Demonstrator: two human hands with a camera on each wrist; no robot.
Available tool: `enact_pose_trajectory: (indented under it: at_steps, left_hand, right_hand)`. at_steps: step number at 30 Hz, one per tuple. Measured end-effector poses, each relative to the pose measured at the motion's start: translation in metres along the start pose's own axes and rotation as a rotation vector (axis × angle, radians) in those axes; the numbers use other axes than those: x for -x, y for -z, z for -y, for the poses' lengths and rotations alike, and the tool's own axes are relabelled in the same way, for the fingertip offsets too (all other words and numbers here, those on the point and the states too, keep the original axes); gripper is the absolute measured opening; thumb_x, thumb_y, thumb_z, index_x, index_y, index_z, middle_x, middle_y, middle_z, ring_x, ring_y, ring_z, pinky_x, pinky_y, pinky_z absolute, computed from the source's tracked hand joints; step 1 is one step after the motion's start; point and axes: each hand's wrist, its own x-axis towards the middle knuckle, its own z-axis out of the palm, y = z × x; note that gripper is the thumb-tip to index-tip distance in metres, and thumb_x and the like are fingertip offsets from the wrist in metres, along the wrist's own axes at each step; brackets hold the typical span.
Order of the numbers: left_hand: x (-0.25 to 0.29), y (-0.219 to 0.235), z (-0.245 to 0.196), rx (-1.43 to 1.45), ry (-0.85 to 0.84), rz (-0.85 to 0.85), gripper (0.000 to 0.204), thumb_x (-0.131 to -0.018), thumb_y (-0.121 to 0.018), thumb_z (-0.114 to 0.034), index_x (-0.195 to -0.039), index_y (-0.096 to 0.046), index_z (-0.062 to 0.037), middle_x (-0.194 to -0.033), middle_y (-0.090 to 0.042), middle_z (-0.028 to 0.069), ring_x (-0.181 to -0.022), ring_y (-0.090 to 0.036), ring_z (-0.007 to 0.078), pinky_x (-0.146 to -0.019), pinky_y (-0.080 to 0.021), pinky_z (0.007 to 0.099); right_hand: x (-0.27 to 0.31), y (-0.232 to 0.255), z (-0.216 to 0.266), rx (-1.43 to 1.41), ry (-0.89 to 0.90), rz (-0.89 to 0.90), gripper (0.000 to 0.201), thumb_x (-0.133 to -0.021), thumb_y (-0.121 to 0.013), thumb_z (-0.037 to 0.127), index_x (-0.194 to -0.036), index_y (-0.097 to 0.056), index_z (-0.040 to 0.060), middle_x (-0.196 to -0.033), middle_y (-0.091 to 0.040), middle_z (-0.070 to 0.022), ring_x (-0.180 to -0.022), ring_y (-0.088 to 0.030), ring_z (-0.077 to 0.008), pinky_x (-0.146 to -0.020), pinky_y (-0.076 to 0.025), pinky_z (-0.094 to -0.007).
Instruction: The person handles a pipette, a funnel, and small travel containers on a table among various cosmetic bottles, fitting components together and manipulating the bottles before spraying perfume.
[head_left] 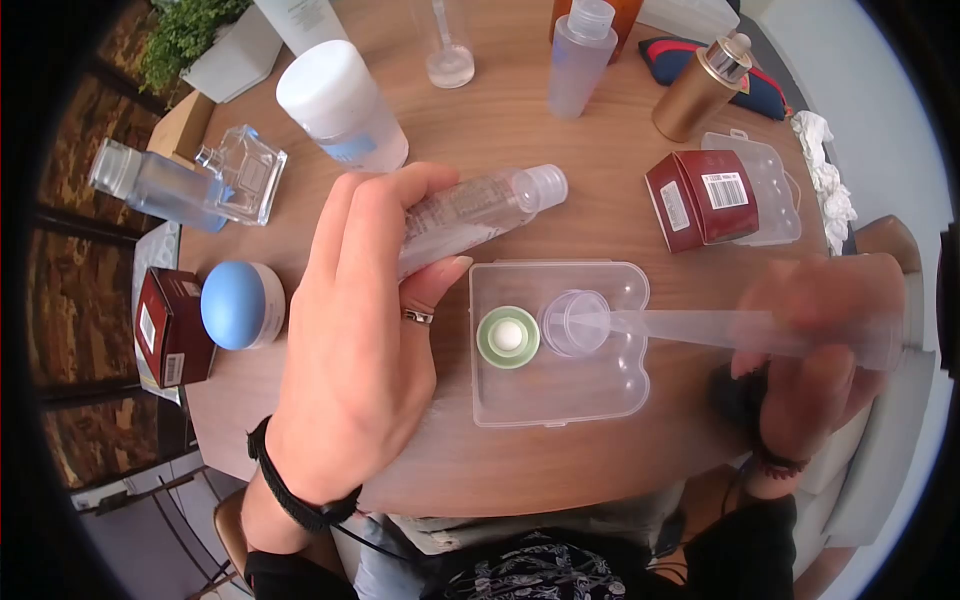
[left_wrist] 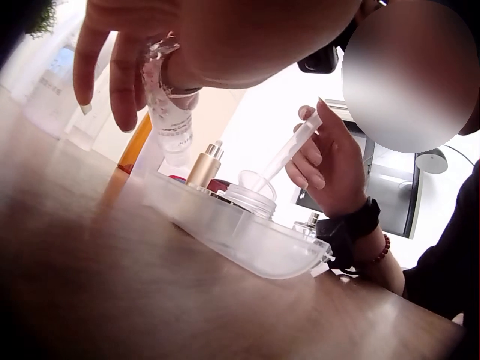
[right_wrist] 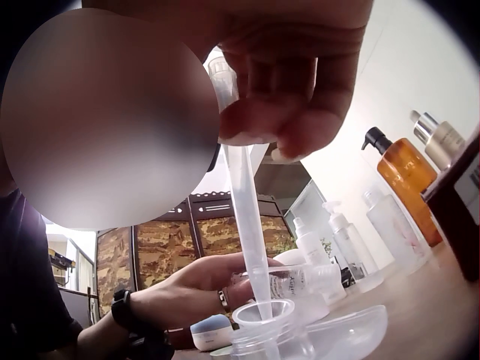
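My left hand (head_left: 350, 340) grips a clear printed bottle (head_left: 465, 215), which is tilted with its mouth toward the right. The right hand (head_left: 825, 370), blurred in the head view, pinches the upper part of a long translucent pipette (right_wrist: 244, 195). Its narrow tip reaches into a small clear jar (head_left: 562, 345), where a round translucent rim (right_wrist: 262, 312) stands over the mouth. Both the jar and a green-rimmed round piece with a white centre (head_left: 490, 350) sit in a shallow clear plastic tray (head_left: 560, 405).
Dark red boxes (head_left: 685, 215) stand at the right and far left. A blue-lidded jar (head_left: 235, 305), perfume bottle (head_left: 250, 175) and large white-capped bottle (head_left: 365, 125) are at left. Behind are a gold dropper bottle (head_left: 695, 95) and frosted bottle (head_left: 580, 70). A clear case (head_left: 780, 200) lies right.
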Motion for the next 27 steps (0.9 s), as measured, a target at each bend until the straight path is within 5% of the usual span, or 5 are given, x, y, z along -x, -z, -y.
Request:
enact_pose_trajectory:
  at_steps: [4, 7, 16, 21, 27]
  left_hand:
    - [-0.001, 0.004, 0.003, 0.011, 0.054, -0.017, 0.04, -0.094, -0.056, 0.001, -0.133, -0.058, 0.0017, -0.115, -0.065, 0.013, -0.095, -0.061, 0.0204, -0.088, -0.047, 0.0309]
    - [0.002, 0.005, -0.002, 0.583, 0.323, -0.088, 0.06, -0.094, -0.066, -0.027, -0.145, -0.052, 0.0014, -0.12, -0.066, 0.0119, -0.088, -0.06, 0.0134, -0.08, -0.047, 0.024]
    - [-0.007, 0.013, 0.012, 1.332, 0.385, 0.115, 0.072, -0.097, -0.064, -0.033, -0.146, -0.036, 0.0119, -0.119, -0.058, 0.0201, -0.104, -0.062, 0.0297, -0.084, -0.052, 0.0386]
    - [-0.004, 0.006, 0.022, 1.211, 0.286, 0.103, 0.065, -0.097, -0.066, -0.028, -0.146, -0.038, 0.005, -0.121, -0.058, 0.0188, -0.108, -0.06, 0.0278, -0.09, -0.05, 0.0392]
    - [-0.007, 0.003, 0.024, 1.275, 0.243, 0.122, 0.06, -0.098, -0.064, -0.018, -0.148, -0.037, 0.0021, -0.12, -0.054, 0.0125, -0.112, -0.057, 0.0245, -0.096, -0.049, 0.0426]
  right_hand:
    - [0.002, 0.002, -0.004, -0.014, 0.028, 0.06, 0.044, -0.097, -0.064, 0.051, -0.1, -0.05, 0.0089, -0.07, -0.053, -0.0065, -0.049, -0.051, -0.0134, -0.045, -0.04, -0.0254]
    - [0.004, 0.003, -0.007, -0.049, 0.027, 0.101, 0.044, -0.097, -0.063, 0.052, -0.1, -0.049, 0.0107, -0.069, -0.054, -0.0054, -0.05, -0.051, -0.0128, -0.047, -0.041, -0.0255]
    - [0.008, 0.019, -0.025, 0.063, 0.216, 0.28, 0.043, -0.095, -0.066, 0.05, -0.091, -0.052, 0.0098, -0.067, -0.054, -0.0046, -0.05, -0.05, -0.0126, -0.051, -0.043, -0.0273]
    - [-0.001, 0.011, -0.024, -0.044, 0.255, 0.086, 0.037, -0.095, -0.066, 0.045, -0.085, -0.055, 0.0106, -0.066, -0.057, -0.0004, -0.051, -0.054, -0.0147, -0.051, -0.044, -0.0283]
    - [-0.012, 0.019, -0.024, -0.11, 0.181, 0.301, 0.036, -0.093, -0.066, 0.044, -0.096, -0.063, 0.0079, -0.063, -0.06, 0.0, -0.054, -0.059, -0.0152, -0.054, -0.045, -0.0276]
